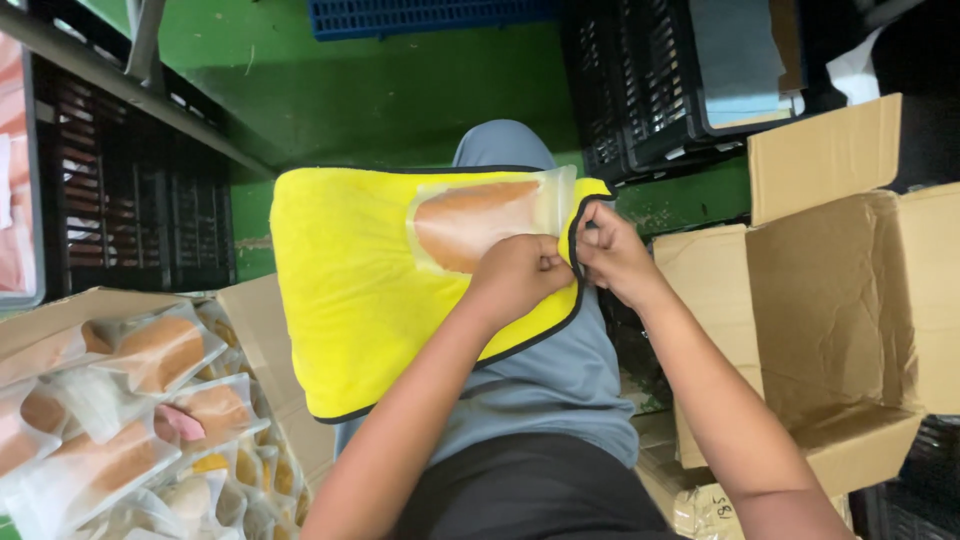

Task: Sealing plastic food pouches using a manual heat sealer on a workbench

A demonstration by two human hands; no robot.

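Yellow cloth (350,290) with a black sewn border lies spread over the person's lap, and both hands meet at its edge on the right side. The fingers of the left hand (515,275) are curled together into a loose fist and pinch the end of a clear plastic pouch (490,220) which rests on the cloth. The fingers of the right hand (612,255) are also bent together, just beside the left ones, and they press on the black border where it makes a loop; I cannot tell exactly how much of the border they grip. The two hands are touching or almost touching.

The pouch holds something orange-brown. Its long axis goes sideways, from the fingers away to the left, slightly tilted upward at the near end. The cloth has its long axis in the same sideways direction, and its far corner points left, well apart from the fingers.

Under the cloth are grey trousers (560,380). Just to the right of the fingers stands an open cardboard box (840,300). Well to the left and lower is another box with many similar filled pouches (150,400). Beyond the fingers, further away, are a green floor (400,90) and black plastic crates (640,90).
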